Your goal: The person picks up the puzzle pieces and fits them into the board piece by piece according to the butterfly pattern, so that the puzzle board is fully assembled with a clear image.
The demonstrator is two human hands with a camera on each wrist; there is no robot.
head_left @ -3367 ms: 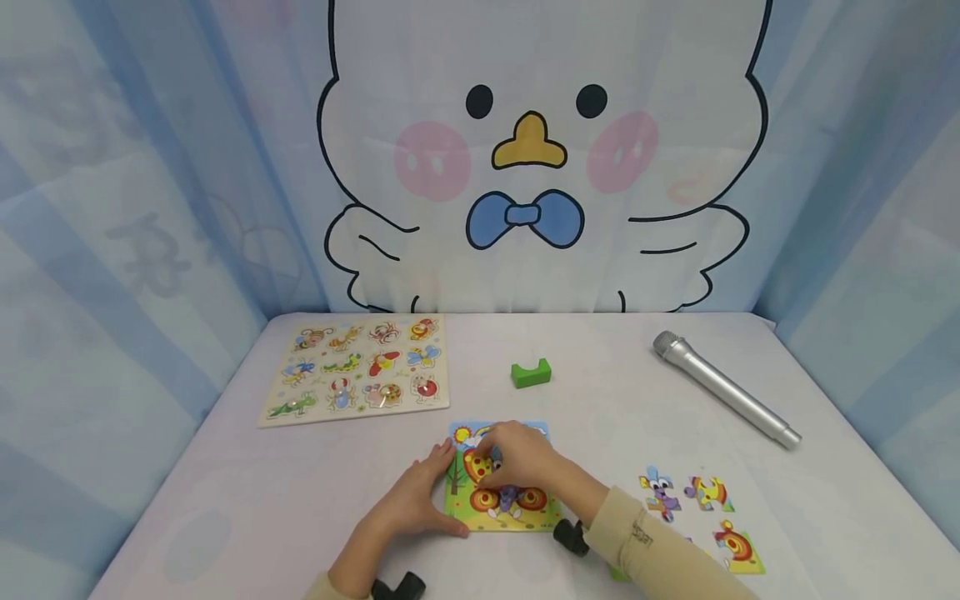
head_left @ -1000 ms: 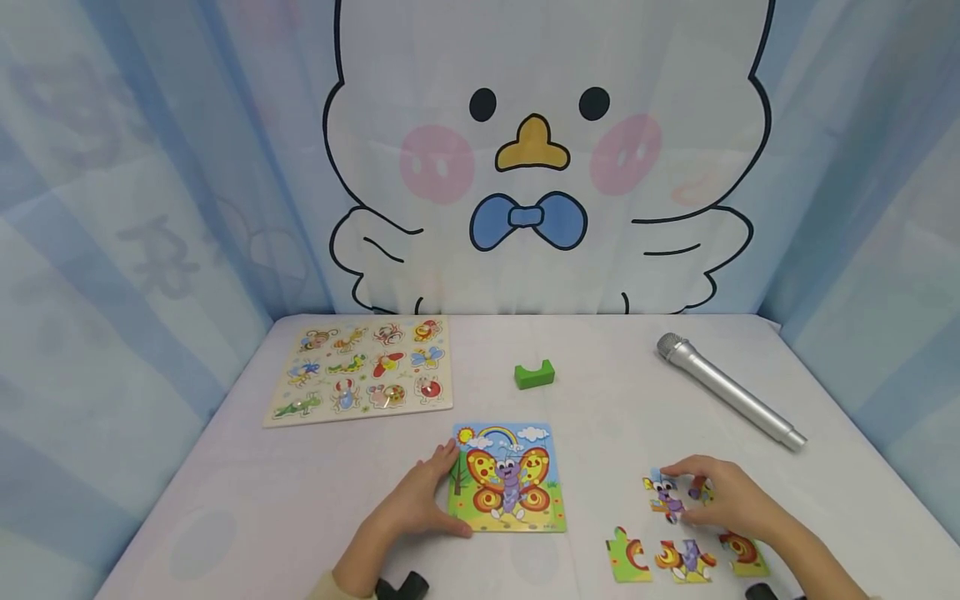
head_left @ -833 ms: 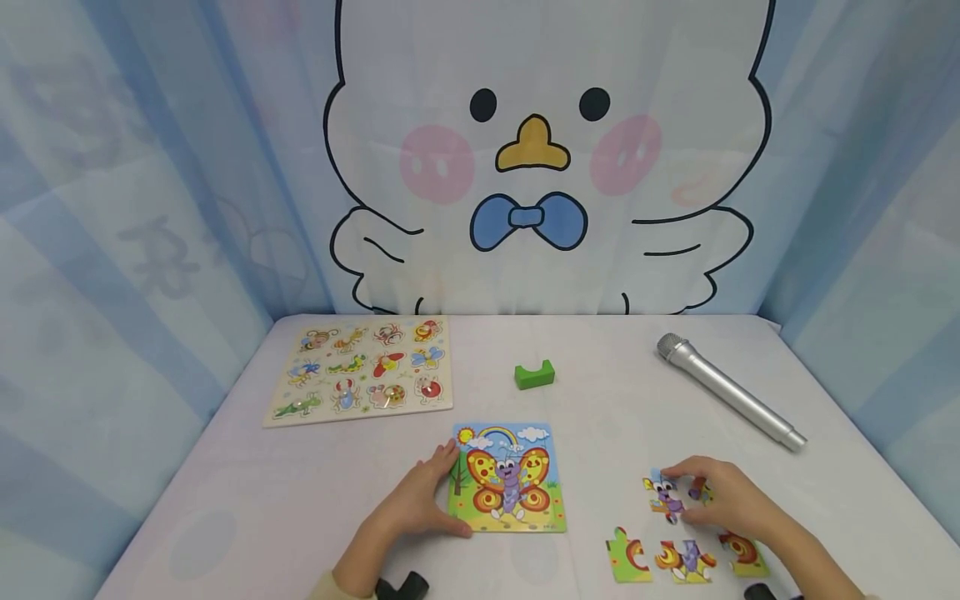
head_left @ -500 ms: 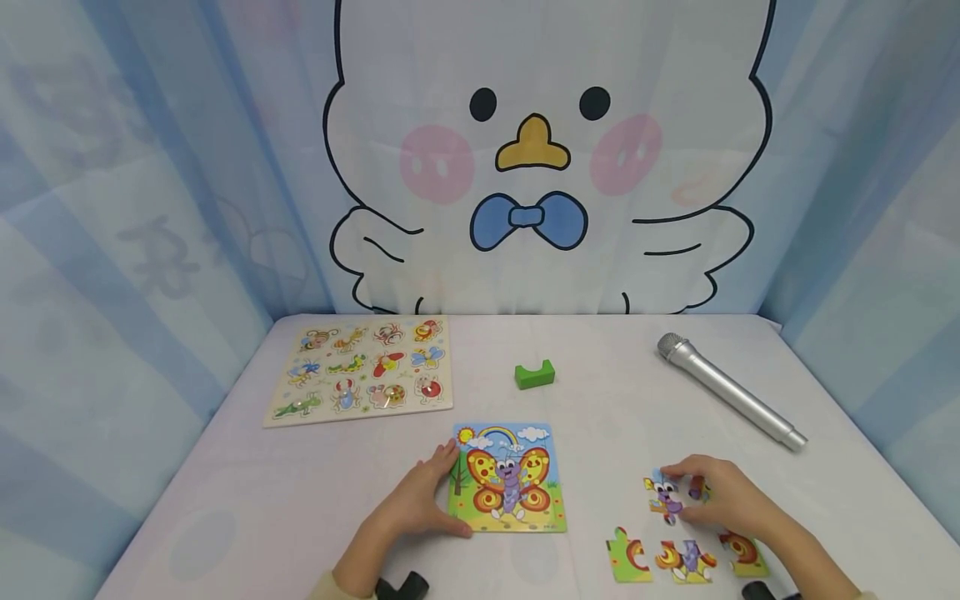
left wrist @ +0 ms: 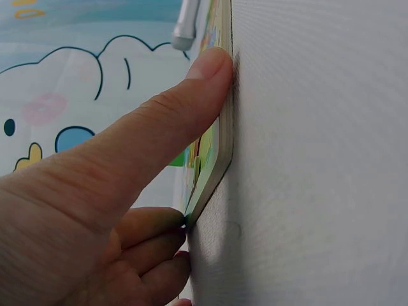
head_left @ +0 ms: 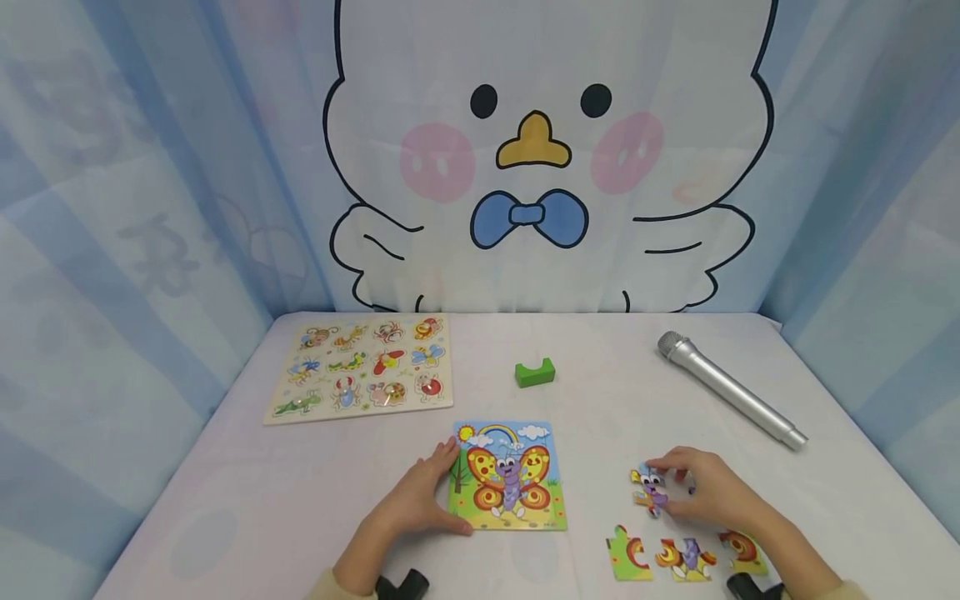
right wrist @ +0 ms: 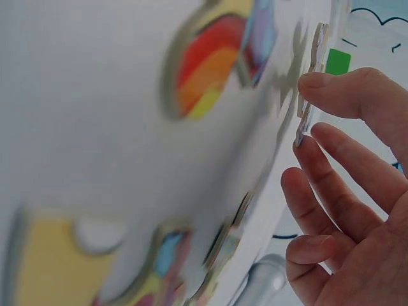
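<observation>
Puzzle piece in a pinch between thumb and fingers of the right hand.

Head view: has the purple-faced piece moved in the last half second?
Yes: pinched by the right hand, the purple-faced piece has shifted left in the picture, toward the butterfly puzzle, which stayed put.

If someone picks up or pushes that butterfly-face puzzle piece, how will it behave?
The butterfly-face puzzle piece is probably stiff: it looks flat and unbent in the right hand. Small and thin-edged, it is likely light. Its flat shape should make it slide rather than roll if pushed.
</observation>
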